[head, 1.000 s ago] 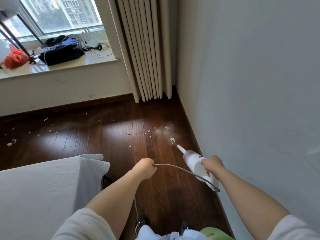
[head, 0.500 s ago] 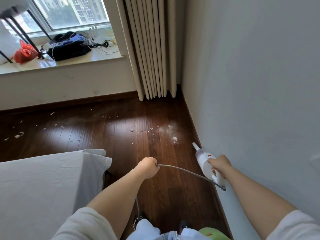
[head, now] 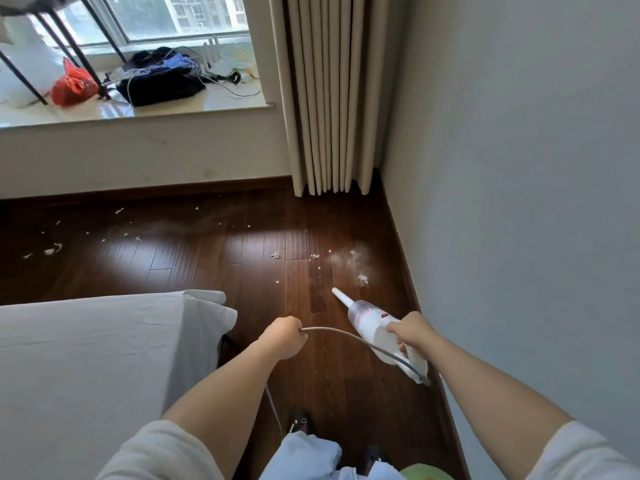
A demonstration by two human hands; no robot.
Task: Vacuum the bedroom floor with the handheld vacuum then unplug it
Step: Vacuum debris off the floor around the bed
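Head view: handheld vacuum [head: 372, 327], gripped at the handle by the right hand [head: 412, 332], nozzle now swung leftward off the wall side, tip just short of the white debris clump [head: 363, 278]; that clump not yet collected; left hand [head: 282, 337] closed round the cord [head: 353, 339], holding slack clear. Floor [head: 207, 258]: dark wood, scraps scattered toward the window wall; bed [head: 86, 341] at left, curtain [head: 329, 98] in corner; unplugging, by judgement, some way off.
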